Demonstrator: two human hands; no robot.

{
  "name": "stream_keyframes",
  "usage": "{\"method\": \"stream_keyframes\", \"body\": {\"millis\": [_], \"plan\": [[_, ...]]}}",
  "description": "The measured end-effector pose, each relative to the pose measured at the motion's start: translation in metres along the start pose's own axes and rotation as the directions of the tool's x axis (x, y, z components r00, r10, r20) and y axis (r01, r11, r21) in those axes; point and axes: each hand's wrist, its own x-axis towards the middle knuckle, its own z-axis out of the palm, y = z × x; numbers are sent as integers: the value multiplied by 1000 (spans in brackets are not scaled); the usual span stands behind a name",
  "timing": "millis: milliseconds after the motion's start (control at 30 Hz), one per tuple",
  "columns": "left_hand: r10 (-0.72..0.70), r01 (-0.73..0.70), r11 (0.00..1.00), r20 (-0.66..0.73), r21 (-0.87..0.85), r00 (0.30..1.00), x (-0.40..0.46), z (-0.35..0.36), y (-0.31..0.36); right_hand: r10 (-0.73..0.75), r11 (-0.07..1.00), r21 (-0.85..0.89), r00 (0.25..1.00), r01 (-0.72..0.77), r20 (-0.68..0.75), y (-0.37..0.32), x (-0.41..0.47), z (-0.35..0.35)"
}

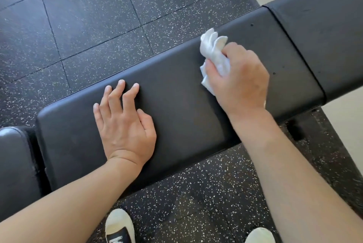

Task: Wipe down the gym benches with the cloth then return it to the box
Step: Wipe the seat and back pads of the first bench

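A black padded gym bench [182, 97] runs diagonally across the view, from lower left to upper right. My right hand [239, 79] grips a bunched white cloth [213, 52] and presses it on the pad near the bench's far edge, right of centre. My left hand [125, 123] rests flat on the pad's left part with its fingers spread, holding nothing. A seam separates this pad from a second black pad [322, 38] at the upper right. No box is in view.
Black speckled rubber floor tiles [88, 26] lie beyond and beneath the bench. Another black pad [13, 164] sits at the left edge. My two white shoes [119, 227] stand on the floor by the near side. Pale flooring [345, 125] shows at the right.
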Motion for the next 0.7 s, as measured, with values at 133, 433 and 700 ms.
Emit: {"method": "stream_keyframes", "body": {"millis": [133,433,700], "plan": [[20,-20,1000,15,16,1000,2,0,1,-147,987,70,987,143,60,-68,-37,24],[18,-18,1000,15,9,1000,0,-5,3,-344,938,83,934,337,99,6,-57,-20],[19,-19,1000,-5,-2,1000,-2,-4,1,83,995,-48,997,-83,2,82,-38,-61]]}}
